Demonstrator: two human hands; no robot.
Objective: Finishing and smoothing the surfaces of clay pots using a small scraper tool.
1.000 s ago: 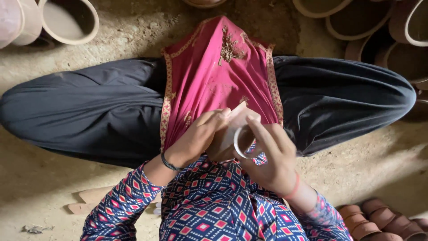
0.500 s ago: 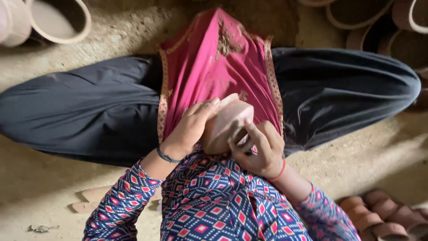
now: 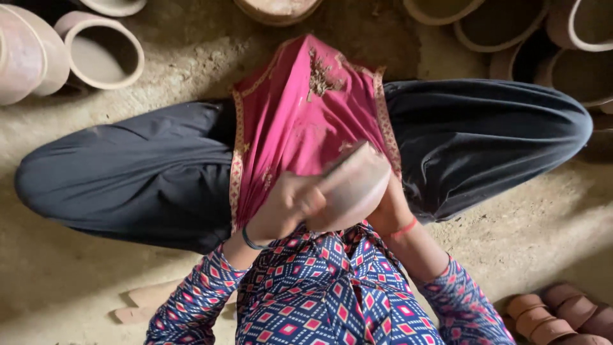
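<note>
The clay cup [image 3: 351, 188] is held over the lap, just above the pink cloth [image 3: 306, 121] that is draped between the black trouser legs [image 3: 128, 172]. Its rounded outer wall is turned toward the camera, and its rim is seen as a thin edge along the upper left. A second ago the open mouth of the cup was shown as a pale ring facing the viewer; half a second ago it had been rolled partly over; now only the smooth outside is presented, so the cup has been turned in the hands. The left hand [image 3: 287, 204] is laid against the cup's left side, its grip curled and pressed on the wall, slightly blurred. The right hand [image 3: 386, 207] is mostly hidden behind the cup, with only its wrist and a red thread band [image 3: 403, 228] seen; its grip is wrapped around the far side, though the fingers cannot be made out. A dark bangle [image 3: 252, 243] is worn on the left wrist. Large clay pots [image 3: 105, 51] are stood on the dirt floor [image 3: 530, 223] at the top, and small stacked cups [image 3: 555, 316] are lying at the lower right.
</note>
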